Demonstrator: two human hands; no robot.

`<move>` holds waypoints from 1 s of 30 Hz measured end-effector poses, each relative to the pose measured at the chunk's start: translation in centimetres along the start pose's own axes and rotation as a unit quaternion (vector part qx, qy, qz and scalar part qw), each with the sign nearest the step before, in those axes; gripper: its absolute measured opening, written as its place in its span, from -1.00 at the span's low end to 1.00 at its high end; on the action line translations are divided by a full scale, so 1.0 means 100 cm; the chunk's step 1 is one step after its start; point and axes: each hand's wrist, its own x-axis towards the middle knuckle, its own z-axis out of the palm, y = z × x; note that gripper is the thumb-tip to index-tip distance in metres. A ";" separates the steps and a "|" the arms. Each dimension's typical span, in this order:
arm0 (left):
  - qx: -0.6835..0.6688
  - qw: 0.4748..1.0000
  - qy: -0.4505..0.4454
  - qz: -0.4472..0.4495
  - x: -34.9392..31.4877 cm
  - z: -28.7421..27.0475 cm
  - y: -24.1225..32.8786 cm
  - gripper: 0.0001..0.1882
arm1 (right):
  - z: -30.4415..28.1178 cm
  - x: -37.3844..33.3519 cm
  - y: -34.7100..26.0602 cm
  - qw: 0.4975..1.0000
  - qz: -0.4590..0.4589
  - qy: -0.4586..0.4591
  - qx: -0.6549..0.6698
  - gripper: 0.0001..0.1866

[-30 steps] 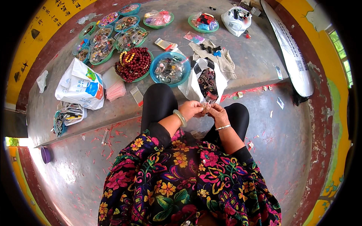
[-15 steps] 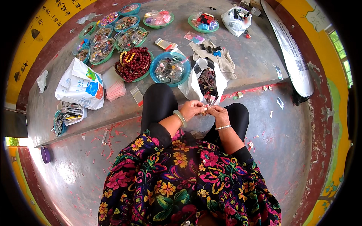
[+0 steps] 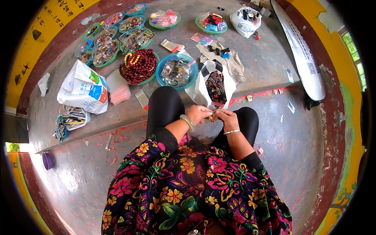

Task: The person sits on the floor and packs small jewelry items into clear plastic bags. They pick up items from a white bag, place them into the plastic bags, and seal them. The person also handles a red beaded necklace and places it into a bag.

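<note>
Between my knees, my left hand and my right hand meet at the fingertips, both pinched closed. A small brown-gold item shows at and just under the fingertips; its kind is too small to tell. A jade-coloured bangle circles my left wrist, and a silver one my right. Just beyond my hands stands a white plastic bag, its mouth wide, with dark patterned stuff inside. Left of that bag sits a blue basin holding small packaged pieces.
Dark red bead strings fill a green basin. Several basins of trinkets stand at the far left. A white bag and a tub of pens lie left. A raised concrete ledge runs ahead, with a long white board at right.
My hands stay nearly in place, with small shifts of the fingers. The pale bit at the fingertips no longer shows; more of the brown-gold item is visible below them.
</note>
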 end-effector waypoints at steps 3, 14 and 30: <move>-0.094 0.995 -0.026 -0.036 -0.007 0.003 0.008 -0.81 | -0.005 0.003 0.006 1.000 -0.008 0.017 -0.016 -0.87; -0.127 0.989 -0.060 -0.045 -0.004 0.001 0.003 -0.83 | 0.005 -0.002 -0.002 0.999 -0.001 0.052 0.012 -0.88; -0.173 0.983 -0.055 -0.020 -0.003 0.003 0.002 -0.79 | 0.004 -0.003 0.000 0.997 -0.058 0.048 0.011 -0.87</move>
